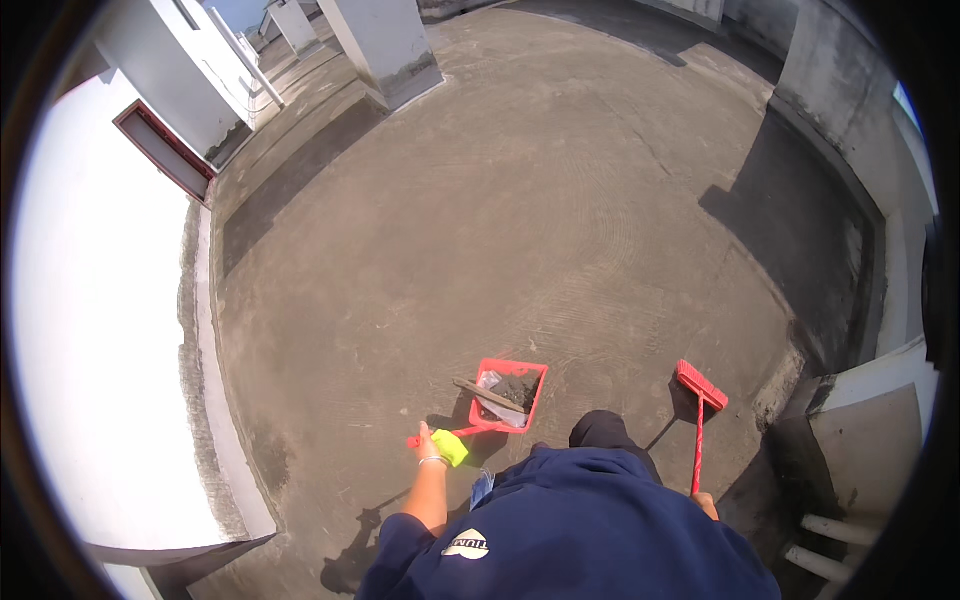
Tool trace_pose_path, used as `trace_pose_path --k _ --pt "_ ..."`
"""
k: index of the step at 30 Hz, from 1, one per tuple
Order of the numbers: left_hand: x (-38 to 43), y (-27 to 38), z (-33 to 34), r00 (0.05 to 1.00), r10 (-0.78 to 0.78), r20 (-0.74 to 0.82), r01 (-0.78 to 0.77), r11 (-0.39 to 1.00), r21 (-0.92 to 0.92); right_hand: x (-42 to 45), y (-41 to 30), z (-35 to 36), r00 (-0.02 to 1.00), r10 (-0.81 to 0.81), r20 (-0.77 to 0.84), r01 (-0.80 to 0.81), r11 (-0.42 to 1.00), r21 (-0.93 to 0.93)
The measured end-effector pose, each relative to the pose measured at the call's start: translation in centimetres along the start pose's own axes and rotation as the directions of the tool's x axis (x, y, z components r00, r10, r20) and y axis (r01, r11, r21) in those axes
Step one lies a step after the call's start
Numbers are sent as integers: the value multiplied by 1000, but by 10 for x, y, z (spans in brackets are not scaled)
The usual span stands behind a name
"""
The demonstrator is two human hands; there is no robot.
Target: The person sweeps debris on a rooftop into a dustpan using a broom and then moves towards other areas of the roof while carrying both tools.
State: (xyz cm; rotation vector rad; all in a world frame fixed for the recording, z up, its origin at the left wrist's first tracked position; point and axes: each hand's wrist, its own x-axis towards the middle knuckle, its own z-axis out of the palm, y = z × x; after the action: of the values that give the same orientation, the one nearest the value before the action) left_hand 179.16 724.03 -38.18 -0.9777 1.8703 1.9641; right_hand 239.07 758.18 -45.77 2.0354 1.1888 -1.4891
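My left hand (pixel 427 442) grips the handle of a red plastic dustpan (pixel 545 379), together with a bright yellow-green cloth or glove (pixel 449 448). Dark dirt (pixel 523 387), a crumpled piece of clear plastic (pixel 490 380) and a wooden stick (pixel 487 394) lie in the dustpan. One end of the stick pokes out past the rim on the left. At my right side, my right hand (pixel 705 504) is closed around the shaft of a red broom (pixel 702 384). The broom's bristled head points forward, with its shadow on the floor beside it.
Rough concrete floor (pixel 450 225) stretches ahead. A white wall (pixel 112 315) with a red-framed door (pixel 165 152) runs along the left, and a square pillar (pixel 386 45) rises farther off. Right of me stand a concrete parapet (pixel 840 90) and two white pipes (pixel 836 530).
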Motion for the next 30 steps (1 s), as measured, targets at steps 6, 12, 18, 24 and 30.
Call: trace_pose_path --k 6,12,18,24,30 --pt "59 61 -6 982 -38 -185 23 996 -85 -5 -223 -5 906 230 -355 -283 954 -103" --pt "94 155 75 874 20 -485 -81 991 -105 -17 -343 -21 894 331 -303 -393 904 -170" --pt "179 222 52 584 -123 -802 -117 965 -233 5 -565 24 966 108 -236 -185 926 -329" --pt "254 259 40 356 -261 -897 -302 876 -375 16 -856 179 949 -291 -121 233 906 -355" --pt "377 324 53 296 -364 -883 -396 795 -460 -43 -1046 363 888 -460 -6 440 854 -278"
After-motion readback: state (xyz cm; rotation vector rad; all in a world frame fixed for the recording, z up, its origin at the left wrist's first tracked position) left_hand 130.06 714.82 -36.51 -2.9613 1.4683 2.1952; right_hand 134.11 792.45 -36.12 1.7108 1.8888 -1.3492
